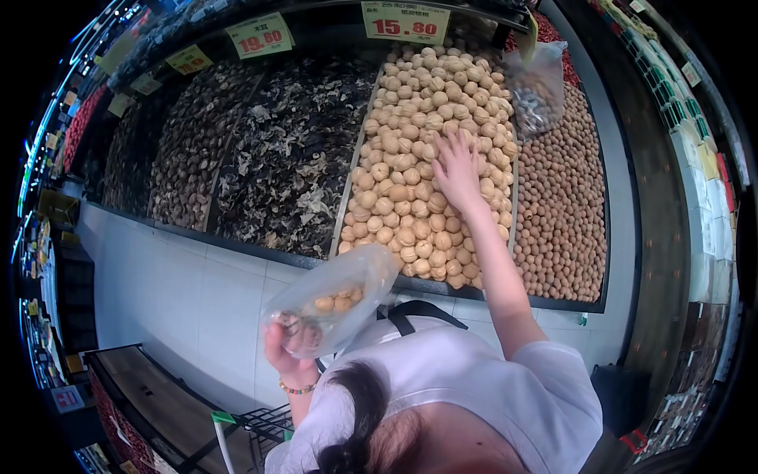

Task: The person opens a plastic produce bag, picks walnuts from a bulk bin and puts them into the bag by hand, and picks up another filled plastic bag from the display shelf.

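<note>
My left hand (pixel 294 347) grips a clear plastic bag (pixel 365 267) by its lower left side. Several walnuts (pixel 335 302) lie inside the bag, whose mouth faces up and to the right. Out over the bin, my right hand (pixel 458 172) rests on the heap of loose walnuts (pixel 403 158). Its fingers are stretched forward and slightly apart, and I see nothing held in them. What lies under the palm is hidden.
Left of the walnuts is a bin of dried black fungus (pixel 292 158); small round brown goods (pixel 560 205) fill the right one. Another filled plastic bag (pixel 538 99) lies at the back right. Price signs (pixel 407 21) hang above. A shopping cart (pixel 257 430) stands at lower left.
</note>
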